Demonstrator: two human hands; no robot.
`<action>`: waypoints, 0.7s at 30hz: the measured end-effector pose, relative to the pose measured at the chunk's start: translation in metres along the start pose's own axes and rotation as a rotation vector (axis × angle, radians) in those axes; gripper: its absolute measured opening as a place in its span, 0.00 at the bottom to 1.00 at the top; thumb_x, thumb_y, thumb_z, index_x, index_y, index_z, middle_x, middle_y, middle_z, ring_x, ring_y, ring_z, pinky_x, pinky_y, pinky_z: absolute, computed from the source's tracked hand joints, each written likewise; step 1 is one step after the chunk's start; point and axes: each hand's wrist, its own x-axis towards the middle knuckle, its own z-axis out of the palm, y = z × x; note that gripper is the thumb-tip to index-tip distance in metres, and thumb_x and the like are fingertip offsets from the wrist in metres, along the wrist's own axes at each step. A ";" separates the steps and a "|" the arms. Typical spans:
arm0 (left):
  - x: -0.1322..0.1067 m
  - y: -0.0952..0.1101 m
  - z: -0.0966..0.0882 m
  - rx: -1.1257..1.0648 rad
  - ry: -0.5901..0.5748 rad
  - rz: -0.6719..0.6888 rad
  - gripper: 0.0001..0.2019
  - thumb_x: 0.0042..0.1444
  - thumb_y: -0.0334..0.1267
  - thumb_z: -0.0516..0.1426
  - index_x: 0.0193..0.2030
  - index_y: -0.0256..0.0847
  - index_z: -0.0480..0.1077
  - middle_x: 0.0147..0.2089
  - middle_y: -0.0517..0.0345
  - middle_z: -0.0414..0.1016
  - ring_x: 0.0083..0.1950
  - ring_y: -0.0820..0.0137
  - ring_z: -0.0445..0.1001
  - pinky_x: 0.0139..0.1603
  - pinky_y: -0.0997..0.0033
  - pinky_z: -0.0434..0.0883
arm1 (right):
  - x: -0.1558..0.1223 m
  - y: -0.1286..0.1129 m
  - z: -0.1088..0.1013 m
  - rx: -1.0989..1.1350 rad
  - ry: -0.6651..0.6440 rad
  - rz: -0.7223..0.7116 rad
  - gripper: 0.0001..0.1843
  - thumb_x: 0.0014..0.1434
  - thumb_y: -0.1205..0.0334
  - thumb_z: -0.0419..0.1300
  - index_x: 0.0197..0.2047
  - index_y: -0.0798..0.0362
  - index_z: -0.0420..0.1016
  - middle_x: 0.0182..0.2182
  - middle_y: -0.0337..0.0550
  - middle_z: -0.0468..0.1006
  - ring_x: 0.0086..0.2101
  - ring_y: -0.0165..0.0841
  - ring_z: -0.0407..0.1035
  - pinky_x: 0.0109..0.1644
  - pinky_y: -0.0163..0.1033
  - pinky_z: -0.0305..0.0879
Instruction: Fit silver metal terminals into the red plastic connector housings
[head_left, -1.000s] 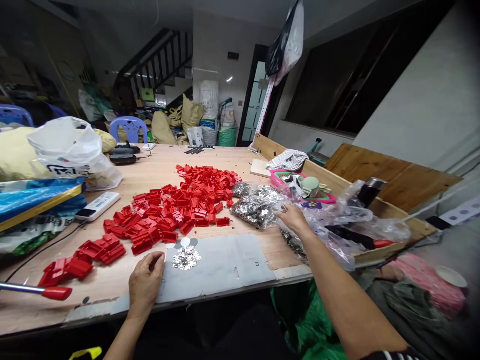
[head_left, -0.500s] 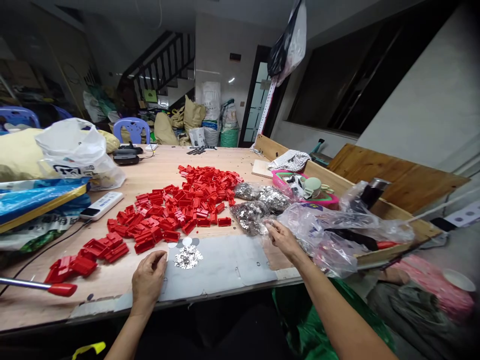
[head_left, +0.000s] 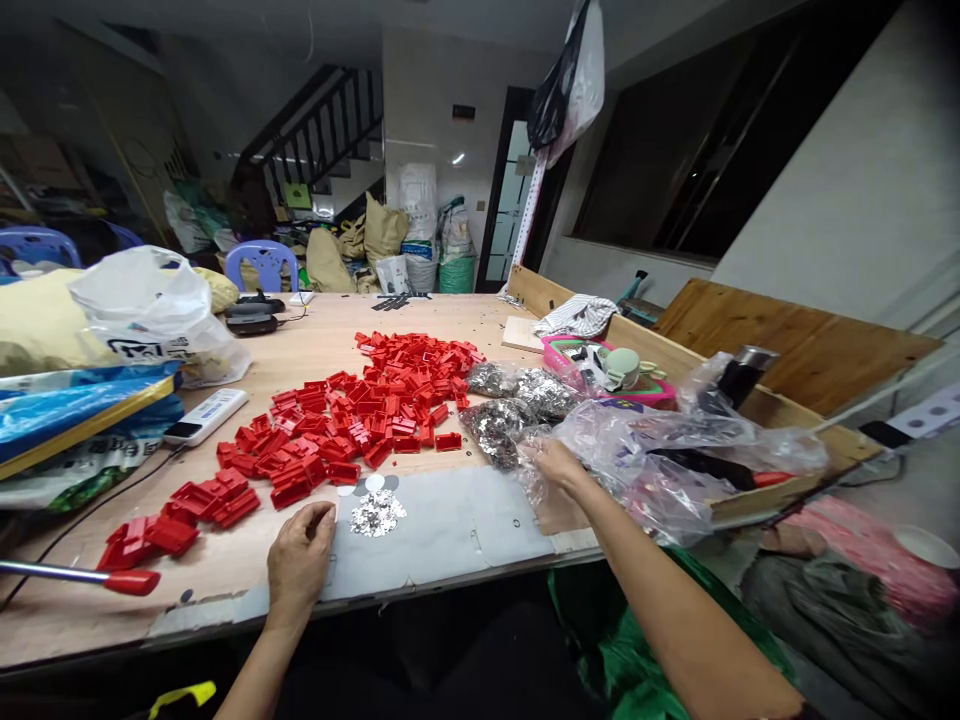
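My right hand (head_left: 559,465) is closed on the loose edge of a clear plastic bag (head_left: 498,430) filled with small silvery metal pieces. More bags of metal pieces (head_left: 546,393) lie just behind it. My left hand (head_left: 301,550) rests on the table at the left edge of a grey sheet (head_left: 450,525), its fingers curled together; whether anything is in them is hidden. Right beside its fingertips sits a small pile of shiny metal pieces (head_left: 378,514), with a few flat discs (head_left: 374,483) behind. Many red plastic parts (head_left: 375,400) are heaped farther back.
To the right are crumpled clear bags (head_left: 652,440), a pink basket (head_left: 564,362) with a cup (head_left: 622,368), and a wooden side board (head_left: 551,292). A red-handled lever (head_left: 131,582), a white power strip (head_left: 206,415) and plastic-wrapped packs (head_left: 82,420) stand at left.
My right hand has shifted slightly, and the clear plastic by its fingers has been pulled a little toward me. My left hand stays in place beside the small pile.
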 end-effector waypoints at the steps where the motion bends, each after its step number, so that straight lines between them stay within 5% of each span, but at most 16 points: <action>1: 0.000 0.000 0.000 0.002 -0.004 -0.004 0.12 0.54 0.46 0.53 0.38 0.45 0.74 0.37 0.57 0.78 0.37 0.65 0.74 0.39 0.67 0.69 | 0.000 0.001 0.000 -0.070 -0.005 0.007 0.11 0.48 0.51 0.64 0.24 0.50 0.76 0.19 0.40 0.75 0.25 0.35 0.70 0.29 0.36 0.65; 4: 0.000 0.000 0.000 0.010 -0.014 -0.006 0.12 0.54 0.46 0.53 0.38 0.45 0.74 0.37 0.57 0.79 0.37 0.65 0.74 0.39 0.67 0.69 | 0.000 0.000 0.001 -0.261 -0.047 0.009 0.13 0.50 0.49 0.64 0.25 0.50 0.78 0.24 0.45 0.79 0.32 0.41 0.74 0.37 0.40 0.66; 6: 0.000 0.000 -0.001 0.012 -0.014 -0.008 0.12 0.54 0.45 0.53 0.38 0.45 0.74 0.37 0.58 0.79 0.37 0.65 0.74 0.39 0.68 0.69 | 0.000 -0.004 0.004 -0.342 -0.062 -0.034 0.14 0.54 0.50 0.61 0.36 0.50 0.80 0.36 0.48 0.81 0.41 0.43 0.73 0.45 0.42 0.65; 10: 0.000 0.000 -0.001 0.013 -0.024 -0.025 0.12 0.54 0.46 0.53 0.38 0.45 0.74 0.38 0.58 0.79 0.37 0.65 0.75 0.40 0.68 0.69 | 0.006 -0.011 0.012 -0.470 -0.085 -0.092 0.27 0.55 0.55 0.62 0.58 0.49 0.69 0.59 0.50 0.68 0.54 0.43 0.66 0.55 0.41 0.60; 14: 0.000 -0.002 0.000 0.004 -0.021 -0.026 0.12 0.54 0.46 0.53 0.38 0.45 0.74 0.38 0.57 0.79 0.37 0.65 0.75 0.40 0.67 0.69 | 0.009 -0.013 0.019 -0.583 -0.127 -0.065 0.35 0.52 0.53 0.64 0.62 0.51 0.64 0.59 0.56 0.67 0.53 0.47 0.66 0.53 0.43 0.60; 21: 0.001 0.001 0.001 0.008 -0.014 0.032 0.13 0.54 0.46 0.52 0.37 0.44 0.74 0.37 0.56 0.78 0.39 0.63 0.74 0.43 0.66 0.69 | -0.012 -0.012 0.018 -0.689 -0.196 -0.123 0.25 0.54 0.58 0.62 0.56 0.48 0.68 0.50 0.51 0.75 0.45 0.42 0.71 0.49 0.41 0.60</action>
